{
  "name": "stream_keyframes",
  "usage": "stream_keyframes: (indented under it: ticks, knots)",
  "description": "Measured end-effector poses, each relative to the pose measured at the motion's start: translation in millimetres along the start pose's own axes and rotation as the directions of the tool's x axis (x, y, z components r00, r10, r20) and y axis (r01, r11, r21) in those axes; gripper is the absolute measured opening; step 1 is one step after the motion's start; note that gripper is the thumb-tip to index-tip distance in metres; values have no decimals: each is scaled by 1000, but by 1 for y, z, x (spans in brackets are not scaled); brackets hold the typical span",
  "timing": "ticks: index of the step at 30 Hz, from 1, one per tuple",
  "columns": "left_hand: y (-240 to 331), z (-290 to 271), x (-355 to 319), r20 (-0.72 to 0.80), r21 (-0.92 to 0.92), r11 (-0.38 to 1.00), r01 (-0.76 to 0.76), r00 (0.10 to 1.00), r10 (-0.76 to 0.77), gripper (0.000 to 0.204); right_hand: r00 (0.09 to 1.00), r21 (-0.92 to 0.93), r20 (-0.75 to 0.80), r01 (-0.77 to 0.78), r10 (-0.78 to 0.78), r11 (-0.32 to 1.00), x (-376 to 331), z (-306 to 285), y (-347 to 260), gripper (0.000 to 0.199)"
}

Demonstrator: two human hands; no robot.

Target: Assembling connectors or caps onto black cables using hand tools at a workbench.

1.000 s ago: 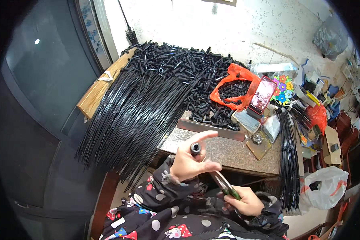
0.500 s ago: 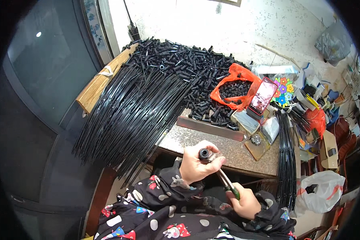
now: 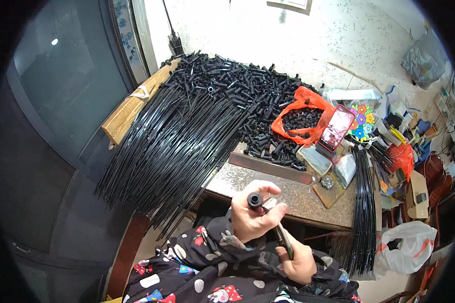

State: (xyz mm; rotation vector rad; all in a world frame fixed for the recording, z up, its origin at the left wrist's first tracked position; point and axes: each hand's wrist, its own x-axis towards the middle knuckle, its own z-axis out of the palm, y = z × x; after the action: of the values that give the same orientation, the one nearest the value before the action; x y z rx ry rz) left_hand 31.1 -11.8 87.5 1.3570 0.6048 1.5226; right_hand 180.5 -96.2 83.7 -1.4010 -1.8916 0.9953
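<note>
My left hand is closed around a short black tubular part, its round open end facing up. Its thumb lies beside a shiny metal piece next to the part. Lower and to the right, my right hand grips a slim hand tool with a green handle. The tool's metal shaft runs up toward my left palm, where its tip is hidden. Both hands are in front of the table's near edge, above my lap.
A large heap of black tubular parts and a fan of long black rods cover the table's left. Nearby are a metal bar, a red plastic bag of small black pieces, a phone and another rod bundle.
My right hand has moved left, closer to my left hand, with the tool. My left thumb and fingers have shifted slightly around the tubular part. The whole view has shifted a little.
</note>
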Motion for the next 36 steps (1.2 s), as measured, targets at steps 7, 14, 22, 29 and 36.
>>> stream_keyframes:
  ticks: [7,14,22,29,36]
  knots:
    - [4,-7,6,30,-1,1000,22,999,-22,33,999,30,44,24,-25,999,19,-21,18,46]
    - [-6,-37,9,143,-79,992,95,986,-83,30,940,-502,-341,-158,-27,850,65,-14,137,36]
    - [9,-56,17,148,-254,965,-64,983,104,47,916,-764,-386,-254,-104,593,65,-1,167,45]
    - [35,-47,46,64,-408,893,-191,969,237,48,897,-762,-198,113,-395,638,45,-3,106,60]
    - [9,-38,58,255,-168,983,72,967,-28,47,759,-325,-596,72,-263,943,5,-68,39,44]
